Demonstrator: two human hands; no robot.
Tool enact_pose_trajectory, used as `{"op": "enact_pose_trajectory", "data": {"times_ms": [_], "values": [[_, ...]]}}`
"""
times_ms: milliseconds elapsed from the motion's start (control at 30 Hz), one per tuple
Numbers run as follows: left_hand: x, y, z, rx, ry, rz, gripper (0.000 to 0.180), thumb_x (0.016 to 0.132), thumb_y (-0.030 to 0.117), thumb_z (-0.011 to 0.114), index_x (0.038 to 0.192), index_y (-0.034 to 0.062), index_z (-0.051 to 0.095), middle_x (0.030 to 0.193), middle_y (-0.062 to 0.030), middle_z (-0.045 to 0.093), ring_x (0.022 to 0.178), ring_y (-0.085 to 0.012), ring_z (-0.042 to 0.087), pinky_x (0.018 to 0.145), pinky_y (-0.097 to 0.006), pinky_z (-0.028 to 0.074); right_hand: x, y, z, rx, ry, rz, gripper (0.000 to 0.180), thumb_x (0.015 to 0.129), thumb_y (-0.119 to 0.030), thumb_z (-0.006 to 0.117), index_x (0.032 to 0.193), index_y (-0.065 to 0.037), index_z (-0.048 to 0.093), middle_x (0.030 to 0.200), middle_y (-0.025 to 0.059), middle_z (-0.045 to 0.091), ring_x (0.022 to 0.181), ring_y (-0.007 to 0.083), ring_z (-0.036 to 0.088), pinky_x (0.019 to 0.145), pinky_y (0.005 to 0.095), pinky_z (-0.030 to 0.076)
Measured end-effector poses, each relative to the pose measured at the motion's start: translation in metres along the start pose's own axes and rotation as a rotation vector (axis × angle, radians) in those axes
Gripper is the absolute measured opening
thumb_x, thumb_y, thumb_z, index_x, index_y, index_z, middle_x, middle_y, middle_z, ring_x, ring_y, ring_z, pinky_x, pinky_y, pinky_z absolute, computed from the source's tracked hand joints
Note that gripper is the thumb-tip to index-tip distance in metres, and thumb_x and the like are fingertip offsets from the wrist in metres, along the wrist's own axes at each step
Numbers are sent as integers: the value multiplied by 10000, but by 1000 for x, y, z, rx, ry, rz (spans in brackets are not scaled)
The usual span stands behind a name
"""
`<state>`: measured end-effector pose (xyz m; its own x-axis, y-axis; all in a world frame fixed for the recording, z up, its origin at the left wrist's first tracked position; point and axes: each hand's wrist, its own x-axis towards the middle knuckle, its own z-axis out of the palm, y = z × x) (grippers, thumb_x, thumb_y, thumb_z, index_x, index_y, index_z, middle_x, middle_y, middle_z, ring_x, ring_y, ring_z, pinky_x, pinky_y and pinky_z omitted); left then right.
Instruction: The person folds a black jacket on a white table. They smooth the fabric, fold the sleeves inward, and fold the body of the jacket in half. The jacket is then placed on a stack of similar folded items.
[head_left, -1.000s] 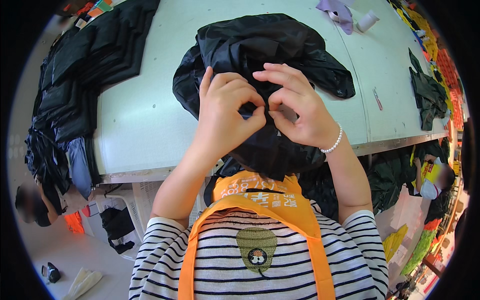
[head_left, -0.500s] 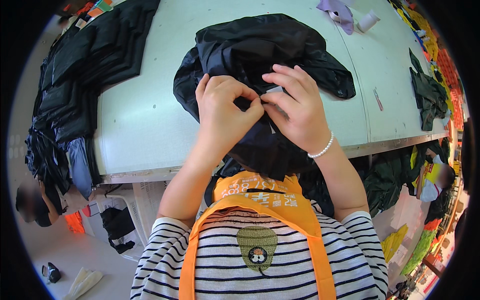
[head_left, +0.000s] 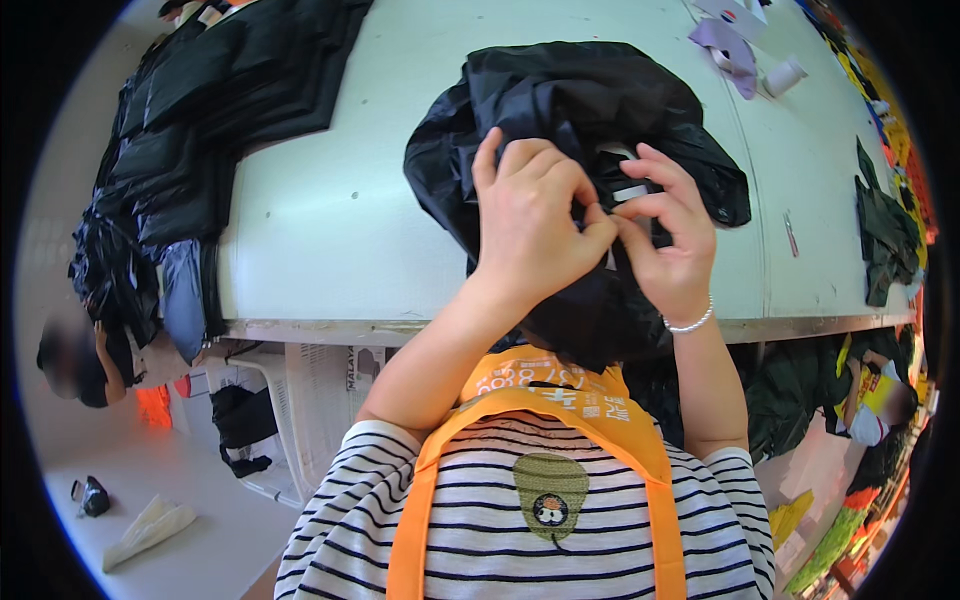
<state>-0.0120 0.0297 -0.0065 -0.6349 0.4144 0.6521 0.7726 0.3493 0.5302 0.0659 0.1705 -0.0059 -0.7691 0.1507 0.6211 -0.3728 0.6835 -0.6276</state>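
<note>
A black garment (head_left: 600,95) of thin, shiny cloth lies bunched on the pale table, its lower part hanging over the front edge toward my apron. Thumb and forefinger of my left hand (head_left: 532,215) are pinched together on the cloth near its middle. My right hand (head_left: 672,235), with a pearl bracelet at the wrist, pinches at the same spot, its fingertips almost touching the left ones. Its other fingers are curved and lifted. Just above the fingertips a small white label (head_left: 629,193) shows on the garment. My fingers hide the exact bit of cloth between them.
Folded black garments (head_left: 190,90) are piled at the table's left. Thread snips (head_left: 791,234), a dark green garment (head_left: 886,235), a purple cloth (head_left: 724,55) and a white thread cone (head_left: 785,76) lie to the right. Other people sit at both sides, beyond the table edge (head_left: 300,331).
The whole view has shifted, so table, garment and hands sit farther right in the picture. Both hands keep their pinch on the cloth, and more of the white label shows.
</note>
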Motion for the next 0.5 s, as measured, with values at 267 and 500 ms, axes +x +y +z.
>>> {"op": "enact_pose_trajectory", "data": {"times_ms": [267,500], "values": [[-4,-2,2,-11,-89,-77,100,590,107,673,607,101,575,696,-15,578,852,-226,566,1005,-456,297,1,-1,8,-481,29,-187,175,648,-10,706,788,-93,640,1061,60,599,1113,280,551,981,470,383],[-4,-6,3,23,-33,-76,97,604,108,677,610,96,582,717,-31,584,873,-238,562,1008,-464,305,2,8,16,-338,118,-198,175,603,13,677,706,-83,574,920,38,626,1001,250,611,918,454,446]]}}
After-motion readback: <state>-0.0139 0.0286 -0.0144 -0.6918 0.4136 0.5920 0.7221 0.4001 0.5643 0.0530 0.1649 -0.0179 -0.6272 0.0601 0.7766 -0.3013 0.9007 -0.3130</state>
